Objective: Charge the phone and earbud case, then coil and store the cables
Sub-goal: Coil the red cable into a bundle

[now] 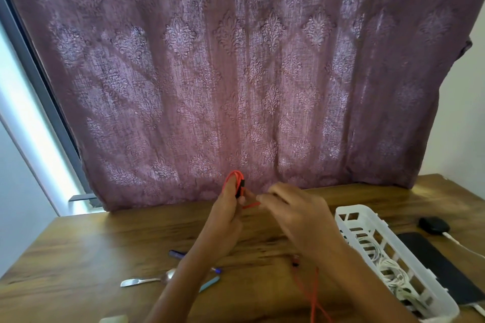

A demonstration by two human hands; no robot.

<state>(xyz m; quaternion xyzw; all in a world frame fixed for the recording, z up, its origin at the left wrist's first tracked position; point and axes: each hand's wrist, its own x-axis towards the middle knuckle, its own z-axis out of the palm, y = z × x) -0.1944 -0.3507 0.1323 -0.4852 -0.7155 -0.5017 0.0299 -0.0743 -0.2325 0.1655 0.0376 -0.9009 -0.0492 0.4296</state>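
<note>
Wooden table [105,244] stands before a purple patterned curtain [236,60], and a bright window [26,113] shows at the left edge. The left hand [227,217] is raised above the table with its fingers pointing up. A red cable [236,176] is wound in loops around these fingers, and the thumb presses the black plug of the cable against them. A short piece of the red cable runs from the loops to the right hand [299,215]. This hand is a little blurred, but its fingertips are together on that piece. The loose end of the cable hangs below the right forearm.

At the right stands a white basket [367,215] with coiled white cables [393,273] inside. Just beside it, on its far side, lies a black phone [441,265], and near the phone's top is a black earbud case [434,225] with a white wire [456,244] plugged in. A spoon [147,280] and two pens [177,254] lie under the left forearm.
</note>
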